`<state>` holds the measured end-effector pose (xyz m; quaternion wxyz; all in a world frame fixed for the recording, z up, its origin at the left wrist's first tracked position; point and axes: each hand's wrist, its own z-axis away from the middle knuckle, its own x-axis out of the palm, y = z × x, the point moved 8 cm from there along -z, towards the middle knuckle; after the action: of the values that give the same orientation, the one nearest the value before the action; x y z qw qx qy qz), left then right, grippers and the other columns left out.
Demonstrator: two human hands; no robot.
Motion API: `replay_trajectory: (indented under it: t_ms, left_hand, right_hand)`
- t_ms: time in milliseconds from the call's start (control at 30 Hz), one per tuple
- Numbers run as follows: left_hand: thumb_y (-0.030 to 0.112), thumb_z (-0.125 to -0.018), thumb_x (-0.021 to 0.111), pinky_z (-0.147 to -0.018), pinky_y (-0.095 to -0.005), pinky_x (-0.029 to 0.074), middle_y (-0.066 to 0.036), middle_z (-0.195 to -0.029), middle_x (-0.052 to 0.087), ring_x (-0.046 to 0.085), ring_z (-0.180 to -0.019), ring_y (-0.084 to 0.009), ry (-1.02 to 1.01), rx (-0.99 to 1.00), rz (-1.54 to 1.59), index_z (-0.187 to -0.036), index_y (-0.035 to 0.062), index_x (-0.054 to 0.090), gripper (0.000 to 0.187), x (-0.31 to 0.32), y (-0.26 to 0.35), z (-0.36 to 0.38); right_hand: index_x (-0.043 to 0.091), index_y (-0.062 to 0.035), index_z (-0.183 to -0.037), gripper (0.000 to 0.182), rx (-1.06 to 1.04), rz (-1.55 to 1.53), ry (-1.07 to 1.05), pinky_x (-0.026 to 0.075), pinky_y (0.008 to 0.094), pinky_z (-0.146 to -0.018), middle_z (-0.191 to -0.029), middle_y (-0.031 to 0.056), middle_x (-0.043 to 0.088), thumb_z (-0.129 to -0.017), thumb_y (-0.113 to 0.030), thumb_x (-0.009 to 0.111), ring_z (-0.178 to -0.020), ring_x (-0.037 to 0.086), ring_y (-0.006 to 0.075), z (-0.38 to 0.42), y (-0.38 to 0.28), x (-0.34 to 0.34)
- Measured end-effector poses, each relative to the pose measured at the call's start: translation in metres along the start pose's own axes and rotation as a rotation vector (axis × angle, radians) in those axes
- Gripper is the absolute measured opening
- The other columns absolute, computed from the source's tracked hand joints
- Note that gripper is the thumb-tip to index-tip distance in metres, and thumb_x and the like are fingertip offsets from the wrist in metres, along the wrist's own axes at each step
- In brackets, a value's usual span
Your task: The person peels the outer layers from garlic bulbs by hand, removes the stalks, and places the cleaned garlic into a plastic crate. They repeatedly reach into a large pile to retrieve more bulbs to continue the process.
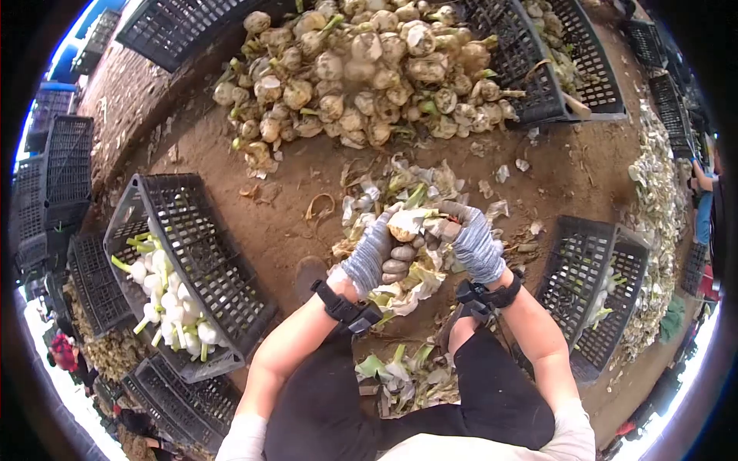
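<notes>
Both my hands wear grey knitted gloves with darker fingers and meet in front of my knees. My left hand (371,250) is closed around a garlic bulb (407,223) with peeling, brownish-white skin. At the bulb's stem end is my right hand (475,244), its fingers curled closed. Something small and reddish-dark shows at those fingers, too small to name. Loose garlic skins (419,288) lie on the ground beneath the hands and between my feet.
Ahead lies a large heap of unpeeled garlic (361,73). A black crate (219,253) at left holds clean white garlic with green stems (165,296). Another black crate (576,269) stands at right, and one (530,69) leans by the heap. People are visible at the far edges.
</notes>
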<state>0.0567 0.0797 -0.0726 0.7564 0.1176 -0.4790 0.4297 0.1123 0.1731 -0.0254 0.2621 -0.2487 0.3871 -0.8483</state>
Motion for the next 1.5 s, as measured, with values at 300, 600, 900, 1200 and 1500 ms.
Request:
replay_trajectory:
  t_ms: [300,600,900,1200,1500]
  left_hand:
    - [0.042,-0.091,0.05,-0.056,-0.0258,0.045,-0.007,-0.072,0.058,0.056,-0.061,-0.0177,0.458,0.992,-0.809,-0.098,0.0025,0.056,0.041,0.012,0.047,0.03]
    - [0.038,-0.091,0.054,-0.046,-0.0226,0.04,-0.001,-0.07,0.054,0.048,-0.053,-0.0081,0.249,0.787,-0.796,-0.109,0.0033,0.055,0.039,0.018,0.042,0.034]
    - [0.023,-0.081,0.07,-0.068,-0.0224,0.048,0.0,-0.08,0.059,0.057,-0.074,-0.0106,0.721,1.314,-1.591,-0.114,0.005,0.058,0.04,0.054,0.057,0.064]
    - [0.005,-0.078,0.069,-0.083,-0.0276,0.049,-0.007,-0.099,0.064,0.061,-0.09,-0.0151,0.238,0.812,-0.784,-0.109,0.0003,0.059,0.033,0.041,0.047,0.037]
    - [0.009,-0.076,0.07,-0.083,-0.0278,0.048,-0.007,-0.103,0.062,0.059,-0.096,-0.0143,0.139,0.789,-0.714,-0.107,0.0013,0.061,0.033,0.026,0.05,0.034]
  right_hand:
    - [0.06,0.0019,-0.107,0.026,-0.119,-0.058,0.139,0.049,0.0246,-0.074,-0.095,0.0068,0.065,-0.082,-0.005,0.059,-0.082,0.059,0.011,-0.01,0.015,0.0]
    - [0.061,0.0051,-0.104,0.025,-0.105,0.023,0.089,0.049,0.023,-0.069,-0.082,0.0045,0.065,-0.082,-0.007,0.058,-0.079,0.059,0.0093,-0.006,0.023,-0.011]
    - [0.058,0.0017,-0.102,0.021,-0.265,0.107,0.201,0.049,0.0265,-0.076,-0.094,0.0071,0.062,-0.083,-0.003,0.051,-0.083,0.059,0.0131,0.001,0.011,-0.017]
    - [0.058,-0.0002,-0.098,0.017,-0.438,0.418,0.389,0.047,0.0309,-0.071,-0.083,0.0096,0.061,-0.085,-0.008,0.051,-0.076,0.058,0.0177,0.01,-0.004,-0.022]
    - [0.052,0.0029,-0.113,0.027,-0.097,-0.346,0.178,0.051,0.0235,-0.057,-0.083,0.0048,0.06,-0.088,-0.008,0.052,-0.068,0.058,0.0097,-0.001,0.029,-0.025]
